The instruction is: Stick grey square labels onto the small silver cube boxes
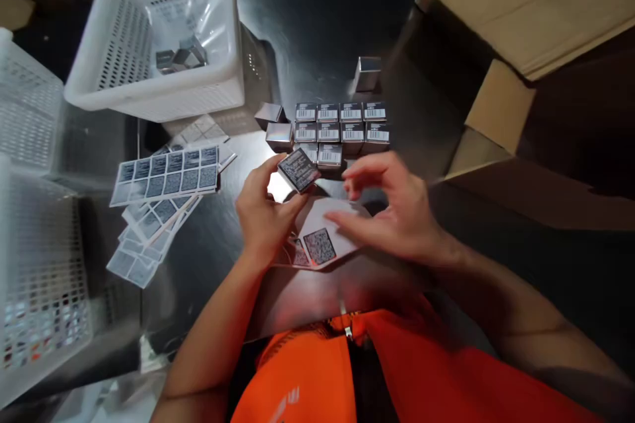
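From the head camera, the left hand [262,211] grips a small dark cube-shaped box with a printed label [298,170] between thumb and fingertips, tilted above the dark reflective metal surface [317,13]. The right hand [391,211] sits just beside it, blurred (so its hold cannot be told), fingers spread over a white backing sheet with dark square stickers [322,241] lying under both hands. Just beyond the hands stands a tight cluster of small dark boxes with barcode labels [342,129]. To the left of the left hand lie fanned sheets of grey square stickers [166,175]. Farther off, beyond and left, a white perforated plastic basket [163,89] holds a few silvery boxes.
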Demonstrator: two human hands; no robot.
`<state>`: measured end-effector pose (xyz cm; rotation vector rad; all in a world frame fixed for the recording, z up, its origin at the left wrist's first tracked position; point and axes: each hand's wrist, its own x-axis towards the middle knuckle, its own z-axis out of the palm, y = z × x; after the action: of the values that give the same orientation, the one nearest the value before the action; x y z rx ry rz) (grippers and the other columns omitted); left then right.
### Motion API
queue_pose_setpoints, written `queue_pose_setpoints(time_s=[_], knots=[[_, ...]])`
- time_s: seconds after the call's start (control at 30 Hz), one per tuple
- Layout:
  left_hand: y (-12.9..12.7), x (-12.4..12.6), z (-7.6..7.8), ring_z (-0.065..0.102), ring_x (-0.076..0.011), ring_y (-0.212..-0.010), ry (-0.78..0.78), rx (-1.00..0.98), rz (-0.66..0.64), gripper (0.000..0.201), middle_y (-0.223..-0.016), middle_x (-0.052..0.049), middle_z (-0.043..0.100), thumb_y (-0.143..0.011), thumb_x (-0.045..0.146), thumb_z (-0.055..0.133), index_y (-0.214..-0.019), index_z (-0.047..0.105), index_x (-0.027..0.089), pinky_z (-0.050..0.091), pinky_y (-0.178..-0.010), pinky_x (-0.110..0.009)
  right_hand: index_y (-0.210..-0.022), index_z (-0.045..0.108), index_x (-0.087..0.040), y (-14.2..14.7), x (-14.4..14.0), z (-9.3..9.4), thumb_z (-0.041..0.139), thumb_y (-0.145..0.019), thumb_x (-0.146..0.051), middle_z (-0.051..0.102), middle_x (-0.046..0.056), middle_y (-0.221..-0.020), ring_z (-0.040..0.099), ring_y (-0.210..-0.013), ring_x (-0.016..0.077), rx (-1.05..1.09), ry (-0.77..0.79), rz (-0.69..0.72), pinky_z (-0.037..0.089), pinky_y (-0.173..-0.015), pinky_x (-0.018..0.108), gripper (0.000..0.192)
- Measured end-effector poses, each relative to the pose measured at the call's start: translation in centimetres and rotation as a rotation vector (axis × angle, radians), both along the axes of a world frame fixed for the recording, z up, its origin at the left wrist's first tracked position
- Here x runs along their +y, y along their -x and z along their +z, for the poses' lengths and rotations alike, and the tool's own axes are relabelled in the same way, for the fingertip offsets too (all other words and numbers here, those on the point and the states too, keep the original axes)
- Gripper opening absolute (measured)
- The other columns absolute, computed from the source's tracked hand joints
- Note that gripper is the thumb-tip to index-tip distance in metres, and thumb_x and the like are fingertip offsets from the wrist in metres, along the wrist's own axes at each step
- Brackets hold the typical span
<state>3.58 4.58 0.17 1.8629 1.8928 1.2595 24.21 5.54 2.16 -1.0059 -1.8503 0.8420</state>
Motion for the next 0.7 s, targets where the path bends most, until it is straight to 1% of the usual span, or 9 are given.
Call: queue_pose_setpoints(time_s=[0.07,0.13,0.23,0.3,0.4,0.5,0.6,0.63,0.7], knots=[[0.4,0.2,0.1,0.068,-0.0188,-0.087,-0.006,-0.031,0.058,0.051,-0.107,-0.002,0.074,-0.069,0.028,0.088,-0.117,0.07,0.024,0.047,-0.058,-0.025,-0.115,0.059,-0.025,0.5,-0.3,-0.4,0.085,-0.078,-0.038,0.067,0.005,-0.105,0.062,-0.097,0.0253,-0.161,-0.051,0.242,0.056,-0.083,0.042,0.047],[0.6,0.3,0.1,0.067,-0.0181,-0.088,-0.012,-0.062,0.086,0.052,-0.107,-0.002,0.073,-0.068,0.028,0.088,-0.117,0.07,0.024,0.046,-0.057,-0.024,-0.117,0.061,-0.023,1.1,-0.4,-0.9,0.086,-0.078,-0.041,0.068,0.008,-0.11,0.061,-0.103,0.0274,-0.234,-0.027,0.345,0.056,-0.087,0.044,0.05],[0.8,0.4,0.1,0.066,-0.0168,-0.087,-0.043,-0.101,0.098,0.054,-0.106,-0.001,0.072,-0.067,0.028,0.089,-0.118,0.07,0.025,0.045,-0.054,-0.023,-0.116,0.063,-0.021,1.7,-0.3,-1.6,0.085,-0.08,-0.038,0.066,0.007,-0.111,0.064,-0.101,0.0227,-0.175,0.103,0.36,0.057,-0.088,0.039,0.046],[0.9,0.4,0.1,0.066,-0.017,-0.087,-0.075,-0.116,0.098,0.054,-0.107,-0.001,0.072,-0.068,0.028,0.089,-0.118,0.069,0.025,0.045,-0.054,-0.023,-0.11,0.065,-0.022,1.9,-0.2,-1.6,0.082,-0.082,-0.032,0.068,0.005,-0.108,0.067,-0.098,0.0202,-0.119,0.18,0.326,0.057,-0.088,0.035,0.035],[1.0,0.6,0.2,0.066,-0.018,-0.088,-0.103,-0.12,0.107,0.054,-0.107,-0.001,0.073,-0.067,0.027,0.089,-0.118,0.07,0.024,0.045,-0.054,-0.023,-0.104,0.066,-0.024,2.0,-0.3,-1.2,0.075,-0.088,-0.032,0.075,0.0,-0.093,0.071,-0.085,0.0192,-0.07,0.333,0.262,0.057,-0.08,0.032,0.02],[1.0,0.7,0.4,0.067,-0.0187,-0.088,-0.077,-0.119,0.147,0.055,-0.104,-0.002,0.073,-0.065,0.024,0.089,-0.117,0.07,0.023,0.045,-0.054,-0.024,-0.11,0.062,-0.024,1.9,-0.6,-0.7,0.067,-0.094,-0.033,0.077,-0.002,-0.081,0.074,-0.074,0.0195,-0.104,0.438,0.282,0.057,-0.073,0.033,0.019],[1.0,0.9,0.3,0.068,-0.0206,-0.09,-0.031,-0.12,0.188,0.055,-0.101,-0.002,0.073,-0.064,0.026,0.09,-0.116,0.07,0.024,0.047,-0.058,-0.026,-0.109,0.063,-0.022,1.8,-0.9,-0.6,0.057,-0.099,-0.029,0.078,0.002,-0.079,0.075,-0.071,0.0222,-0.272,0.292,0.29,0.057,-0.068,0.035,0.014],[1.0,0.9,0.3,0.068,-0.0213,-0.091,-0.016,-0.121,0.193,0.055,-0.1,-0.003,0.073,-0.065,0.028,0.09,-0.116,0.069,0.024,0.047,-0.059,-0.027,-0.107,0.064,-0.022,1.8,-0.9,-0.7,0.054,-0.1,-0.028,0.078,0.004,-0.082,0.075,-0.073,0.0235,-0.314,0.208,0.287,0.057,-0.067,0.036,0.014],[1.1,1.0,0.1,0.067,-0.0218,-0.089,0.011,-0.123,0.189,0.056,-0.099,-0.003,0.073,-0.065,0.031,0.09,-0.116,0.068,0.023,0.049,-0.062,-0.029,-0.101,0.069,-0.021,1.9,-0.9,-0.8,0.053,-0.1,-0.025,0.079,0.01,-0.094,0.076,-0.086,0.0273,-0.349,-0.054,0.267,0.058,-0.073,0.04,0.016]])
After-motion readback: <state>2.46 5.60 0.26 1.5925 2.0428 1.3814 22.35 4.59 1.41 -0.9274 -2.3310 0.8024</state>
